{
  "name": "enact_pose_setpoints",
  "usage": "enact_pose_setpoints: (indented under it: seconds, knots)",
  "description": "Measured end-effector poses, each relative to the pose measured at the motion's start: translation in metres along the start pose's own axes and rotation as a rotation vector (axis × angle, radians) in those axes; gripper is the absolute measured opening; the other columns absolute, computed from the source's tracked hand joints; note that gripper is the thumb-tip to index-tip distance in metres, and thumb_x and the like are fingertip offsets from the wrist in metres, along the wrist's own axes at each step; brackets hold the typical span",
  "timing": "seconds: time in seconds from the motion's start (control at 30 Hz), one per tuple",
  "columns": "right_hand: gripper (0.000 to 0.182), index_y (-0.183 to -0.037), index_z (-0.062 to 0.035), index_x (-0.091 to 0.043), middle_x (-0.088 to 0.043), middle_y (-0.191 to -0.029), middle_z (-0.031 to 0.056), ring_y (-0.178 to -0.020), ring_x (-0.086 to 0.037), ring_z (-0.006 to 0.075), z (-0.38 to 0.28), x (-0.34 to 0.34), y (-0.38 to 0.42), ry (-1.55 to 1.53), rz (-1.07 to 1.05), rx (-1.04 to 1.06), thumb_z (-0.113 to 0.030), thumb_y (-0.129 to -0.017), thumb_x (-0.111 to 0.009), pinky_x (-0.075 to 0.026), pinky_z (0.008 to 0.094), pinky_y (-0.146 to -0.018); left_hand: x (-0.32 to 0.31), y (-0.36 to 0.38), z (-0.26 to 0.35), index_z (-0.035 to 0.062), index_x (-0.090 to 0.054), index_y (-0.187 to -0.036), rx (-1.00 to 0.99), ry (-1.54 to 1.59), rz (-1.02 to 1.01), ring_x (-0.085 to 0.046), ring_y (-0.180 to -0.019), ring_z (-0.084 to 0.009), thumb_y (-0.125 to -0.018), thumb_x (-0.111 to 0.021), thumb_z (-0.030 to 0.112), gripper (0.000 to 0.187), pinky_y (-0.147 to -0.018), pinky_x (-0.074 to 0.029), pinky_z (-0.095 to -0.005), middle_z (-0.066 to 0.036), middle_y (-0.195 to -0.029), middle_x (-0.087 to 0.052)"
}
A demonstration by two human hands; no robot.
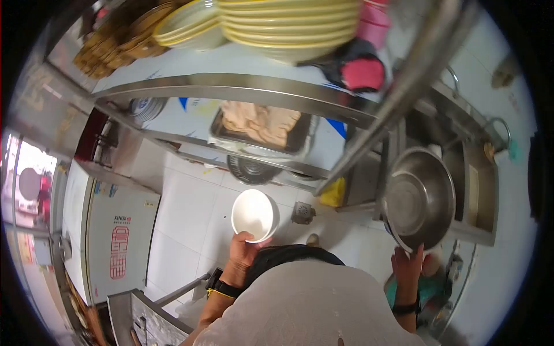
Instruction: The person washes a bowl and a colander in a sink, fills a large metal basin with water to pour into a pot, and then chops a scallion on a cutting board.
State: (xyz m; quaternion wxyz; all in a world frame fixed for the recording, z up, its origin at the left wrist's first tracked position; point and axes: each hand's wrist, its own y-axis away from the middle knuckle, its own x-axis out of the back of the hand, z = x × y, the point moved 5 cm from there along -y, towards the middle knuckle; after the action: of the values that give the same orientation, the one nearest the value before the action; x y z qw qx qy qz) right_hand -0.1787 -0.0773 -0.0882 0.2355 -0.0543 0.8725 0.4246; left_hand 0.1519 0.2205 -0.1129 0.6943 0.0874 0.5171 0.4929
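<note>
My left hand [244, 249] is closed on the rim of a white bowl [253, 212], deep and round, held in front of my body above the floor. Its inside faces up and looks bare. Over on the right, my right hand [408, 264] grips the near rim of a large stainless steel basin [418, 199]. The basin is tilted so that its inside shows, at the edge of a metal sink [474, 190]. My right fingertips lie over the rim, while the rest of that grip is partly hidden below it.
Ahead stands a steel shelf [231, 85] with stacked yellow-rimmed bowls [291, 29] on top. A tray of folded tan food or cloth [259, 124] lies on the lower level. A white chest freezer [118, 236] is at left; a floor drain [303, 212] lies ahead.
</note>
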Motion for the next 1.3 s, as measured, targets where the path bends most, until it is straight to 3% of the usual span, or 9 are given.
enact_pose_setpoints:
  seconds: [0.13, 0.33, 0.47, 0.63, 0.7, 0.8, 0.9, 1.07, 1.3]
  knots:
    - [0.078, -0.130, -0.0081, -0.010, -0.022, -0.130, 0.0110, -0.118, -0.026, 0.0267, 0.060, -0.007, 0.023, 0.335, 0.094, -0.103, -0.051, -0.076, -0.047, -0.017, 0.0380, -0.097, 0.019, 0.001, 0.042, -0.0010, -0.037, -0.113, -0.062, 0.032, -0.019, -0.052, -0.092, -0.0323, -0.060, -0.047, 0.003, 0.054, -0.070, -0.050, -0.0446, -0.017, -0.103, -0.049]
    - [0.049, -0.115, -0.0071, -0.036, -0.042, -0.114, 0.0096, -0.104, -0.041, 0.0219, 0.092, -0.060, 0.018, 0.476, 0.012, -0.085, -0.037, -0.078, -0.049, -0.032, 0.0364, -0.087, 0.074, 0.008, 0.119, 0.0002, -0.036, -0.113, -0.169, 0.115, -0.007, -0.052, -0.091, -0.0314, -0.060, -0.047, 0.002, 0.055, -0.069, -0.050, -0.0452, -0.016, -0.102, -0.049]
    - [0.025, -0.097, -0.0061, -0.048, -0.054, -0.086, 0.0068, -0.074, -0.054, 0.0164, 0.129, -0.138, 0.019, 0.791, -0.179, 0.094, -0.017, -0.075, -0.053, -0.044, 0.0259, -0.067, 0.118, 0.006, 0.150, 0.0007, -0.038, -0.112, -0.173, 0.155, 0.133, -0.052, -0.090, -0.0310, -0.059, -0.046, 0.003, 0.054, -0.070, -0.049, -0.0452, -0.015, -0.102, -0.050]
    - [0.015, -0.094, -0.0008, -0.048, -0.055, -0.085, 0.0065, -0.077, -0.053, 0.0136, 0.155, -0.231, 0.038, 0.883, -0.364, 0.296, -0.003, -0.078, -0.048, -0.044, 0.0248, -0.069, 0.124, 0.003, 0.180, -0.0006, -0.039, -0.110, -0.160, 0.134, 0.074, -0.054, -0.084, -0.0306, -0.058, -0.047, 0.003, 0.052, -0.065, -0.052, -0.0420, -0.015, -0.099, -0.051]
    - [0.014, -0.093, -0.0002, -0.048, -0.054, -0.084, 0.0067, -0.076, -0.052, 0.0122, 0.147, -0.268, 0.046, 1.077, -0.518, 0.636, -0.003, -0.080, -0.046, -0.043, 0.0237, -0.071, 0.127, -0.002, 0.189, -0.0009, -0.039, -0.109, -0.156, 0.142, 0.063, -0.055, -0.082, -0.0303, -0.058, -0.047, 0.003, 0.052, -0.064, -0.052, -0.0414, -0.015, -0.097, -0.051]
    - [0.015, -0.094, 0.0000, -0.048, -0.054, -0.084, 0.0061, -0.075, -0.051, 0.0110, 0.142, -0.306, 0.053, 0.939, -0.568, 0.725, -0.002, -0.080, -0.044, -0.041, 0.0224, -0.072, 0.138, -0.005, 0.198, -0.0012, -0.040, -0.108, -0.158, 0.150, 0.072, -0.055, -0.080, -0.0299, -0.057, -0.048, 0.002, 0.052, -0.063, -0.053, -0.0410, -0.015, -0.095, -0.051]
    - [0.016, -0.095, -0.0004, -0.048, -0.054, -0.086, 0.0054, -0.078, -0.051, 0.0107, 0.163, -0.328, 0.043, 1.037, -0.581, 0.602, -0.002, -0.079, -0.045, -0.041, 0.0224, -0.072, 0.147, -0.006, 0.205, -0.0013, -0.039, -0.109, -0.183, 0.198, 0.078, -0.055, -0.080, -0.0302, -0.057, -0.048, 0.002, 0.053, -0.063, -0.053, -0.0408, -0.015, -0.096, -0.050]
    - [0.024, -0.099, -0.0015, -0.048, -0.054, -0.092, 0.0056, -0.087, -0.050, 0.0150, 0.206, -0.320, -0.068, 1.304, -0.530, 0.495, -0.006, -0.076, -0.051, -0.040, 0.0251, -0.073, 0.181, -0.008, 0.207, 0.0005, -0.036, -0.112, -0.179, 0.241, 0.112, -0.055, -0.085, -0.0313, -0.057, -0.048, 0.002, 0.056, -0.064, -0.053, -0.0428, -0.015, -0.100, -0.049]
    - [0.044, -0.104, -0.0010, -0.044, -0.050, -0.096, 0.0105, -0.088, -0.048, 0.0199, 0.217, -0.285, -0.264, 1.503, -0.098, 0.443, -0.020, -0.068, -0.062, -0.039, 0.0308, -0.073, 0.196, 0.012, 0.214, 0.0016, -0.037, -0.112, -0.290, 0.314, 0.257, -0.055, -0.085, -0.0307, -0.057, -0.047, 0.002, 0.055, -0.064, -0.052, -0.0430, -0.015, -0.099, -0.050]
